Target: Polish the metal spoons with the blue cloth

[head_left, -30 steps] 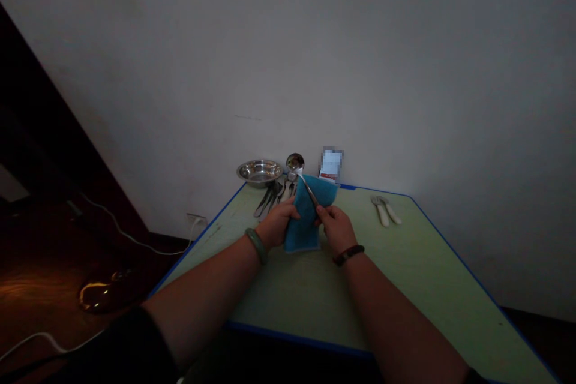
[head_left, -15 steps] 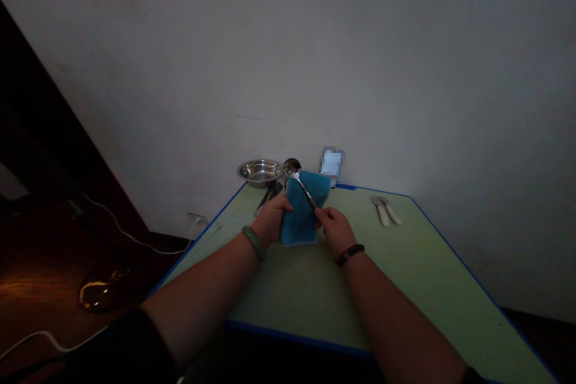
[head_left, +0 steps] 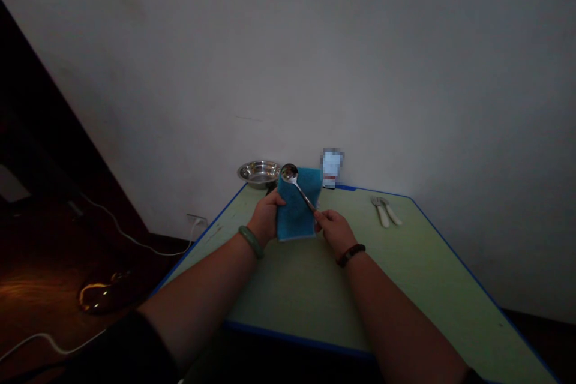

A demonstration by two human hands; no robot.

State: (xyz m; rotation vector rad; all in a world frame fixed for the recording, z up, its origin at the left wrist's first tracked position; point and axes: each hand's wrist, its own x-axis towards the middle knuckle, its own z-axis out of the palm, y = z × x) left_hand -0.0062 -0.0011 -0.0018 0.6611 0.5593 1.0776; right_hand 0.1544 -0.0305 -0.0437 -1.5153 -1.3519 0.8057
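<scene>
My left hand (head_left: 266, 215), with a green bangle on its wrist, is closed on the left edge of a blue cloth (head_left: 297, 219), thumb in front. The cloth hangs spread out above the table. My right hand (head_left: 335, 229) pinches the handle end of a metal spoon (head_left: 290, 174) with a round, shiny bowl. The spoon slants up to the left across the front of the cloth, its bowl near the cloth's top left corner. Fingers behind the cloth are hidden.
A steel basin (head_left: 260, 175) stands at the table's back left, with dark utensils partly hidden beside it. A blurred phone-like screen (head_left: 332, 167) leans against the wall. Cutlery with white handles (head_left: 386, 213) lies right on the green table (head_left: 306, 300), which has blue edging.
The cloth has shifted slightly left and now lies flatter behind the spoon. The spoon's bowl has moved a little left and down, now over the cloth. My left hand moved slightly left.
</scene>
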